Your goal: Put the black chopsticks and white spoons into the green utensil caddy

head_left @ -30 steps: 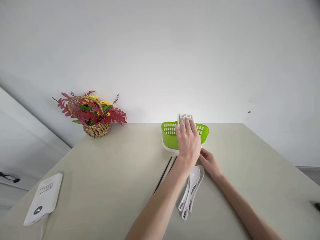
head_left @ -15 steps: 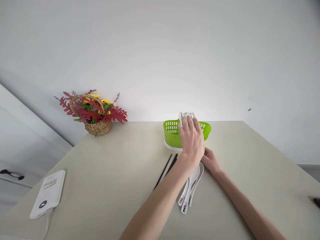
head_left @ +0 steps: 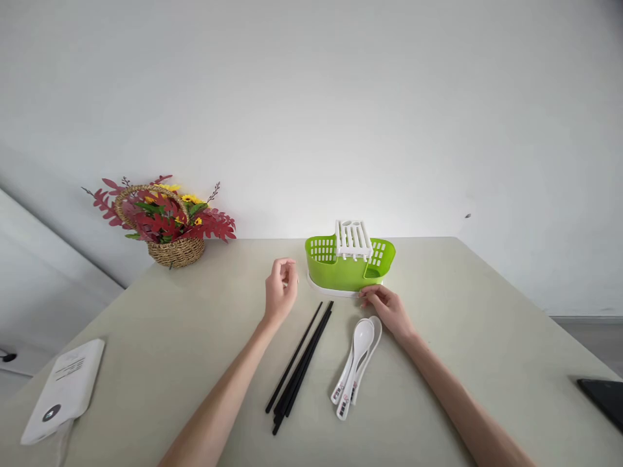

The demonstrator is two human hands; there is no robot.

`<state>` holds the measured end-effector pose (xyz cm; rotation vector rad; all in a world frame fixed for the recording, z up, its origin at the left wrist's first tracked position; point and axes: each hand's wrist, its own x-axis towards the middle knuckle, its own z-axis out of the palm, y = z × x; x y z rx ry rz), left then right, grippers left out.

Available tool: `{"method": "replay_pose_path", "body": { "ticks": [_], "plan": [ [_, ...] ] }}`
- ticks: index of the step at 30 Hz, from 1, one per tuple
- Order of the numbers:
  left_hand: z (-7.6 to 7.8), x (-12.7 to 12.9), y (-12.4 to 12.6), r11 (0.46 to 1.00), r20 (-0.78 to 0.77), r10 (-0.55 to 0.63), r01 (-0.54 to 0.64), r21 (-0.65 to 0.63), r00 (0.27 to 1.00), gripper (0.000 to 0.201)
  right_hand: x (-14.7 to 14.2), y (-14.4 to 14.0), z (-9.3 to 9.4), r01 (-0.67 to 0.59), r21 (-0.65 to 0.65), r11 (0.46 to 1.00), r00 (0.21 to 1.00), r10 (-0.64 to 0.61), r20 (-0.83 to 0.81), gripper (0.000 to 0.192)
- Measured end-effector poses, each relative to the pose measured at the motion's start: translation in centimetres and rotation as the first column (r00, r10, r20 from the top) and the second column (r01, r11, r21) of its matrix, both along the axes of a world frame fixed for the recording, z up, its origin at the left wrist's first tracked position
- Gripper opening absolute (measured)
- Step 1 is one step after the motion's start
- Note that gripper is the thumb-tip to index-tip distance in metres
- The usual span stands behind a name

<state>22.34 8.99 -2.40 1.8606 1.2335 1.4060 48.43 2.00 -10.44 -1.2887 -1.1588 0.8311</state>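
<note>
A green cutlery holder [head_left: 335, 275] with slotted sides stands upright on a white base [head_left: 331, 291]. A white slotted rack [head_left: 353, 240] with small hooks sits across its middle. Left of the holder, my left hand [head_left: 282, 288] is raised apart from it, loosely curled with nothing visible in it. My right hand [head_left: 389, 311] is at the front right of the base, its bent fingertips against the edge and its thumb apart from them. Black chopsticks [head_left: 304, 366] lie between my forearms. White spoons [head_left: 360, 344] with printed handles lie stacked beside them, near my right hand.
A wicker basket [head_left: 178, 253] of red leaves and yellow flowers stands at the back left by the wall. A white device [head_left: 65, 389] with a cable lies at the left edge. A black phone-like object [head_left: 603, 399] lies at the right edge.
My left hand has left the white rack and moved left and down, uncovering rack and holder. My right hand has shifted left along the base. The view has turned slightly right.
</note>
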Motion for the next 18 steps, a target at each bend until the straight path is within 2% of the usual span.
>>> {"method": "replay_pose_path", "body": {
  "ticks": [1,3,7,11,13,15,18],
  "plan": [
    [-1.0,-0.8,0.2,0.997,-0.037,-0.005,0.002,-0.075,0.999,0.023,-0.1,0.0,0.1,0.004,-0.001,1.0,1.0,-0.004,-0.001,0.03],
    [-2.7,-1.8,0.7,0.989,-0.066,0.017,-0.026,-0.144,0.998,0.024,-0.3,-0.2,0.3,0.028,-0.003,1.0,1.0,-0.028,-0.004,0.029],
    [-5.0,-2.0,1.9,0.981,-0.069,0.079,-0.09,-0.175,0.995,0.02,0.1,-0.6,0.3,0.203,-0.015,0.979,0.979,-0.203,-0.017,0.024],
    [-5.8,-1.5,2.4,0.981,-0.115,0.067,-0.086,-0.173,0.991,0.014,1.3,-0.6,-0.3,0.462,-0.023,0.887,0.886,-0.462,-0.022,0.02],
    [-6.0,-1.3,2.5,0.985,-0.141,0.053,-0.075,-0.157,0.989,0.024,1.8,-0.3,-0.7,0.542,-0.019,0.84,0.841,-0.542,-0.003,0.023],
    [-6.2,-1.0,2.8,0.992,-0.194,0.009,-0.034,-0.125,0.981,0.041,2.0,-0.1,-1.0,0.57,-0.009,0.821,0.821,-0.57,0.029,0.03],
    [-6.3,-0.2,3.8,0.996,-0.358,-0.068,0.04,-0.086,0.931,0.054,1.8,0.1,-1.4,0.56,0.007,0.828,0.825,-0.559,0.082,0.04]
  ]
}}
